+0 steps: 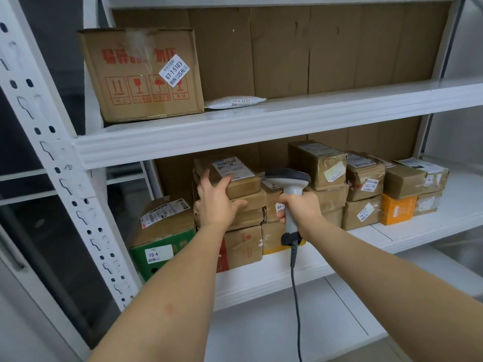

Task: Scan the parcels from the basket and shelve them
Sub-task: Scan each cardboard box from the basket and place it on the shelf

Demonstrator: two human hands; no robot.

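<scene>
Scanner cord (295, 283), trailing low; right hand (300, 209), fingers wrapped round grey barcode scanner (288, 189), aimed shelfward for reading; left hand (215, 202), fingers spread flat on top parcel (230, 176), steadying it atop middle-shelf (392, 236) stack.

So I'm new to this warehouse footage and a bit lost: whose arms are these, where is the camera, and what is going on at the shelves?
The single picture comes from a camera worn on a person's head, looking forward and down, so the two bare arms are that person's own. The right hand grips a grey handheld barcode scanner, its cable hanging down. The left hand rests with spread fingers on a small brown parcel that tops a stack on the lower shelf of a white metal rack. That shelf holds many taped cardboard parcels with labels, including a green box and an orange box. The upper shelf carries a large carton and a flat white mailer. No basket is visible.
</scene>
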